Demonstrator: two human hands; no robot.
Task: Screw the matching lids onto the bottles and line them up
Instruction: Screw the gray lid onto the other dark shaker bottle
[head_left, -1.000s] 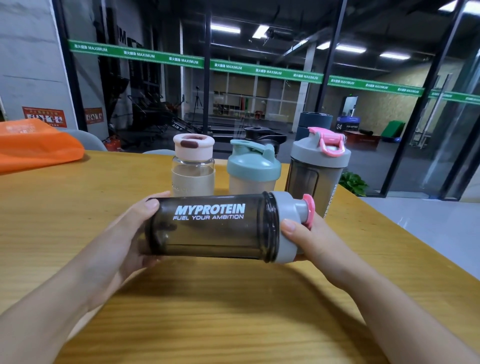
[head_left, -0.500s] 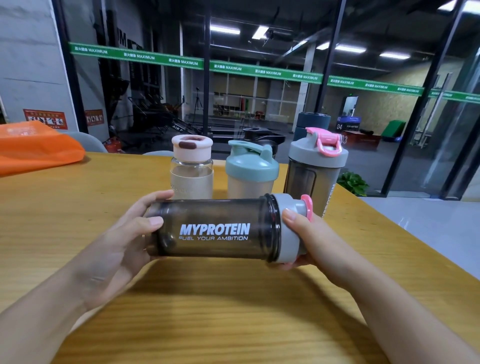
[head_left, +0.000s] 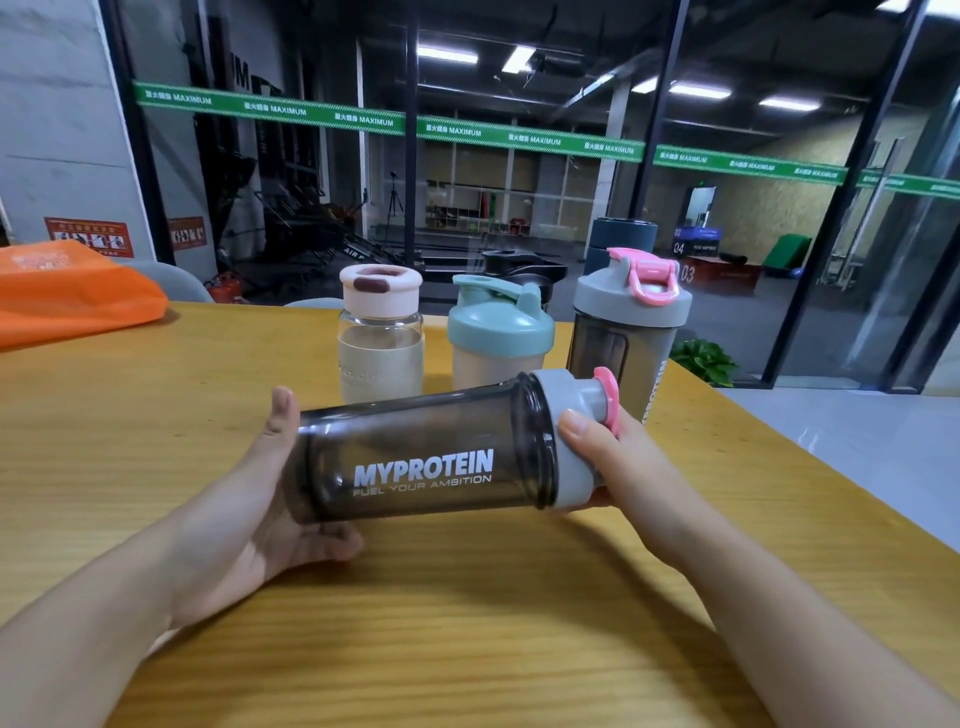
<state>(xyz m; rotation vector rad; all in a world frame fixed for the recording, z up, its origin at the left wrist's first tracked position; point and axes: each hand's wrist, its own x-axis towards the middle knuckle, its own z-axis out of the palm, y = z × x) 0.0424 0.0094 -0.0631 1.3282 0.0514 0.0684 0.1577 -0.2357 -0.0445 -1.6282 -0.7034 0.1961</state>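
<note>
Shaker (head_left: 415, 462) now lid-end higher; logo lower; left hand (head_left: 249, 499) re-gripped beneath

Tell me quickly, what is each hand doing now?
Left hand: grips the base of the dark shaker bottle.
Right hand: grips its grey lid.

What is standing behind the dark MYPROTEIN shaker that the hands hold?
Three capped bottles stand behind the held shaker: a clear glass bottle, a teal-lidded shaker and a dark grey-lidded shaker. Their bases are hidden.
</note>
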